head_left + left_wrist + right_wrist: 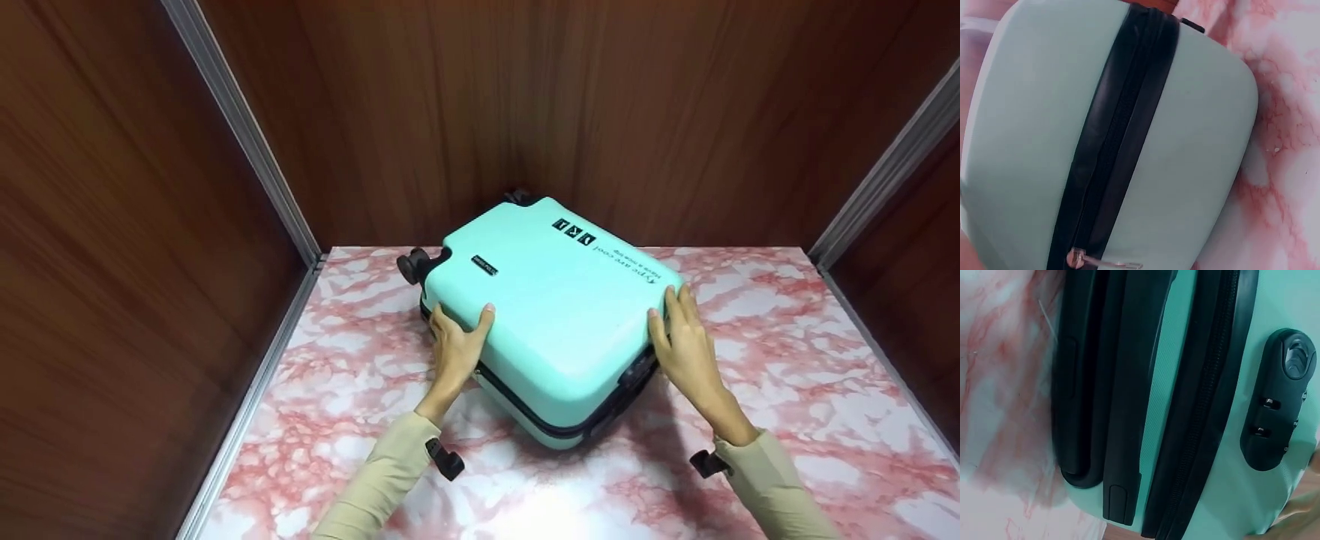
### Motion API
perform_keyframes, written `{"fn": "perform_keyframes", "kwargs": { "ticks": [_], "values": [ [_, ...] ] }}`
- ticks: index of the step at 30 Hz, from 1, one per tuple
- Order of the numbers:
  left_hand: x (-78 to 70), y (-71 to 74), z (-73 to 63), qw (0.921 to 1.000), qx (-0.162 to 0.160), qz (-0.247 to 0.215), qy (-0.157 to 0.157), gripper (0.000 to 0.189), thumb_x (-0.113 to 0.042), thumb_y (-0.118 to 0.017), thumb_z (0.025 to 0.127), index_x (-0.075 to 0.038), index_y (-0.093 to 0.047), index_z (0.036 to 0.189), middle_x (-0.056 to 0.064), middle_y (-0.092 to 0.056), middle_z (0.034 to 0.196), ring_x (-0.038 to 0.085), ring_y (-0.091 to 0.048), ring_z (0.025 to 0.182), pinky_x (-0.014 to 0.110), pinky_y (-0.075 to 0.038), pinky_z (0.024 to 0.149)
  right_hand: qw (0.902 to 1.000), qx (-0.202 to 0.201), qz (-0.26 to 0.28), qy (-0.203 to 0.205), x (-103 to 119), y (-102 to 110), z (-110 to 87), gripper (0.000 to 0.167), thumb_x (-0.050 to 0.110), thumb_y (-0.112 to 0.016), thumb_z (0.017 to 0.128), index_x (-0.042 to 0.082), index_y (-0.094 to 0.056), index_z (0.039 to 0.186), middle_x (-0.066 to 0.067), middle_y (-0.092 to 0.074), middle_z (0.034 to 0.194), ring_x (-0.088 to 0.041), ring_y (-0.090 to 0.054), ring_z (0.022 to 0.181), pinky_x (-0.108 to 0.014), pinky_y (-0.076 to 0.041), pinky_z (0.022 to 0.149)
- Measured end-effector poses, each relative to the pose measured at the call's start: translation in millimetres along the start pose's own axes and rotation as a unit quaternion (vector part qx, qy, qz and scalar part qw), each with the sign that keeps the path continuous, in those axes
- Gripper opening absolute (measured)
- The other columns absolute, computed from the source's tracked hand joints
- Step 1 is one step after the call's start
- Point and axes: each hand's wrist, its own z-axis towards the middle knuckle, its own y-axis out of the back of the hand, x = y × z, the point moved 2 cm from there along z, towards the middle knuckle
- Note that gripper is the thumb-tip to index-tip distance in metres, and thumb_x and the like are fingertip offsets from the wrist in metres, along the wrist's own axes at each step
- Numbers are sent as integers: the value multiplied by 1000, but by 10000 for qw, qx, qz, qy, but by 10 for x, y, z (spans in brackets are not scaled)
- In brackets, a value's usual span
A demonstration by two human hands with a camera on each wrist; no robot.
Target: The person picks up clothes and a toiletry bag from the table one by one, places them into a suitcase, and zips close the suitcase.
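A mint-green hard-shell suitcase (555, 307) lies on its broad side, turned at an angle, one corner toward me. My left hand (456, 351) grips its left long side, thumb over the top edge and fingers down the side. At the right corner, my right hand (684, 349) holds the edge by the handle end with thumb and fingers. A black zipper band (1114, 129) with a metal zip pull (1076, 258) runs along the side in the left wrist view. The right wrist view shows a black carry handle (1129, 394) and a combination lock (1278, 399).
Black wheels (411, 266) stick out at the suitcase's far left end. Beneath it is a pink and white marbled surface (810, 360). Brown wood-look panels (525, 97) stand behind and on both sides, with grey metal strips (247, 127) at the corners.
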Motion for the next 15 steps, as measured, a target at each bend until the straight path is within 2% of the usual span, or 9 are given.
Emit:
{"fn": "perform_keyframes", "kwargs": {
  "ticks": [4, 8, 12, 15],
  "values": [
    [34, 37, 102, 9999, -14, 52, -107, 98, -56, -54, 95, 3, -6, 156, 28, -12, 159, 42, -21, 144, 50, -23, 114, 9997, -165, -58, 169, 23, 25, -44, 51, 14, -54, 102, -15, -40, 141, -41, -27, 148, -53, -28, 137, -65, -28, 105],
    [60, 110, 263, 9996, -111, 23, -245, 87, -49, -49, 100, 4, -9, 155, 27, -13, 160, 40, -21, 145, 47, -21, 116, 9990, -289, -132, 318, 107, 35, -139, 48, 11, -58, 100, -15, -45, 138, -40, -33, 145, -53, -35, 133, -65, -31, 103],
    [70, 200, 453, 9988, -195, -240, -379, 84, -45, -51, 100, 3, -10, 156, 25, -14, 160, 37, -17, 147, 45, -17, 117, 9985, -252, -190, 443, 199, 24, -242, 48, 10, -61, 98, -14, -47, 138, -39, -36, 144, -54, -38, 131, -66, -34, 101],
    [75, 256, 577, 9979, -261, -234, -551, 83, -44, -55, 99, 0, -16, 156, 23, -20, 160, 35, -21, 146, 45, -20, 116, 9987, -172, -196, 446, 240, 11, -286, 50, 10, -61, 98, -13, -46, 139, -38, -34, 146, -53, -37, 132, -65, -35, 100]
  ]
}}
